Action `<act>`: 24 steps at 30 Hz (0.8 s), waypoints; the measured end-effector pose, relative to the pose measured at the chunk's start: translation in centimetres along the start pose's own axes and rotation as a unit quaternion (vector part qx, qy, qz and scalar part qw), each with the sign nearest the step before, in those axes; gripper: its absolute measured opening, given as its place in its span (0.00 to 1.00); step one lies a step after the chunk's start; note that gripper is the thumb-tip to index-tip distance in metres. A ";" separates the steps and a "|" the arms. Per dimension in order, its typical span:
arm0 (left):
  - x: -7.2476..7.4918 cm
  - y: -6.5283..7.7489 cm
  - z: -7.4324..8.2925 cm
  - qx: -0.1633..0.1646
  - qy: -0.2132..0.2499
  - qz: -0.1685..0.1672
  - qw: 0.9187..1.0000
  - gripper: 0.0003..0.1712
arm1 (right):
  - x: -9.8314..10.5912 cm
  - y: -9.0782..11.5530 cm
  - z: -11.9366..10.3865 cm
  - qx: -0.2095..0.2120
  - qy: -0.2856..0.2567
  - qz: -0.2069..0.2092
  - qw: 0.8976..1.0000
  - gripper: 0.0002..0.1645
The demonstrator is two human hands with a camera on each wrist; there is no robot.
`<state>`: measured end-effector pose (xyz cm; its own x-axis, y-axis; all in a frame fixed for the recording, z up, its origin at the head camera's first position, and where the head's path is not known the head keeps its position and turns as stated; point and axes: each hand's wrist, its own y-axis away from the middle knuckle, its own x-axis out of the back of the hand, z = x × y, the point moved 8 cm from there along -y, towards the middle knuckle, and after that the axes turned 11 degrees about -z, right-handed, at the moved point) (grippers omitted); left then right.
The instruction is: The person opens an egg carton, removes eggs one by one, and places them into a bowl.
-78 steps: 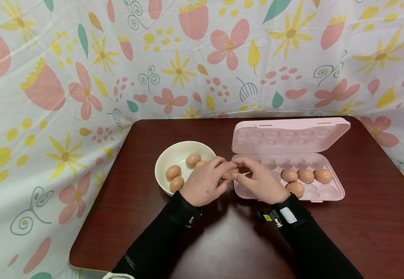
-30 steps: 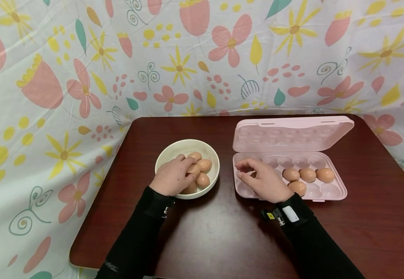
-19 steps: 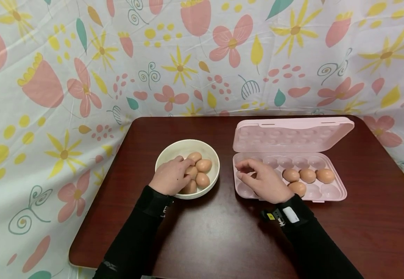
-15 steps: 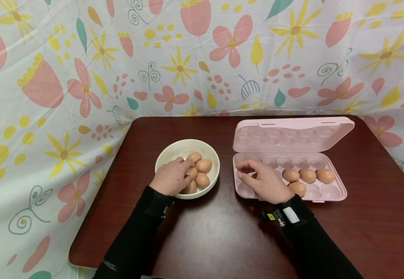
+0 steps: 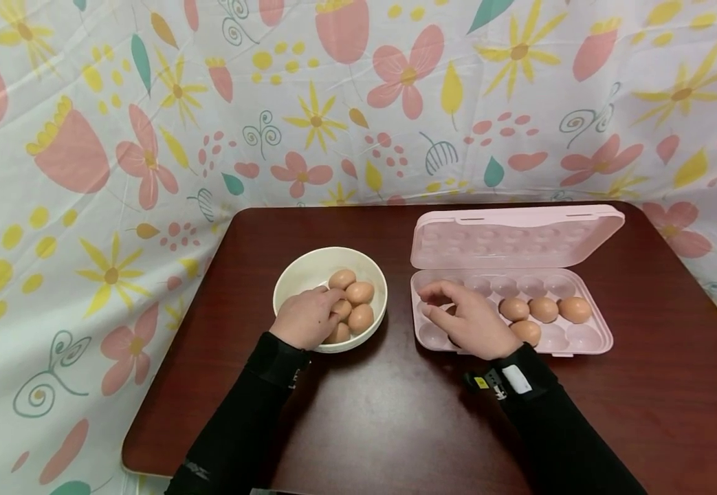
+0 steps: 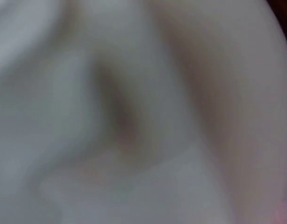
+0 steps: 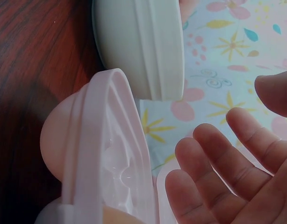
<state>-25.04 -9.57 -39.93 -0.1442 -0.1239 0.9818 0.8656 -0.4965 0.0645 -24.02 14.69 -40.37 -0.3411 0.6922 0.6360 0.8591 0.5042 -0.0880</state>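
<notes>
In the head view my left hand (image 5: 306,317) reaches into a cream bowl (image 5: 290,276), its thumb and index finger on either side of a brown egg (image 5: 342,309). Several other brown eggs (image 5: 361,317) lie around it. The left wrist view is a pale blur. My right hand (image 5: 471,322) hovers over the left end of a pink egg carton (image 5: 605,339), fingers relaxed and holding nothing. An egg (image 5: 451,310) partly shows beneath it. In the right wrist view the fingers (image 7: 218,158) are spread apart beside the carton's edge (image 7: 82,154).
The carton's lid (image 5: 513,240) stands raised at the back. Several eggs (image 5: 544,310) sit in cups toward the carton's right side. Both containers rest on a dark brown table (image 5: 370,426), with a flower-patterned cloth (image 5: 333,103) hanging behind it.
Earlier both hands met at an egg between bowl and carton. My left hand has since moved left into the bowl; the right stays over the carton. Lately the left has shifted only slightly.
</notes>
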 end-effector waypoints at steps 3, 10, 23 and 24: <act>-0.1 0.0 0.1 -0.016 0.002 0.006 1.000 0.09 | 0.0 0.1 0.0 -0.002 -0.010 -0.004 1.000 0.18; -0.1 -0.3 0.1 -0.037 -0.007 0.020 0.999 0.05 | 0.1 0.1 -0.1 -0.007 -0.017 -0.010 1.000 0.18; -0.2 -0.5 -0.2 -0.011 0.005 0.000 1.000 0.06 | -0.1 0.5 0.3 -0.023 -0.072 -0.025 0.997 0.19; -0.2 -0.6 -0.2 -0.009 0.005 0.001 1.000 0.07 | -0.1 0.5 0.3 -0.024 -0.075 -0.026 0.997 0.19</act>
<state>-25.56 -9.41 -40.15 -0.1475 -0.1329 0.9801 0.8575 -0.5109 0.0598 -23.68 15.08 -40.72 -0.4359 0.7364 0.5174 0.8544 0.5193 -0.0193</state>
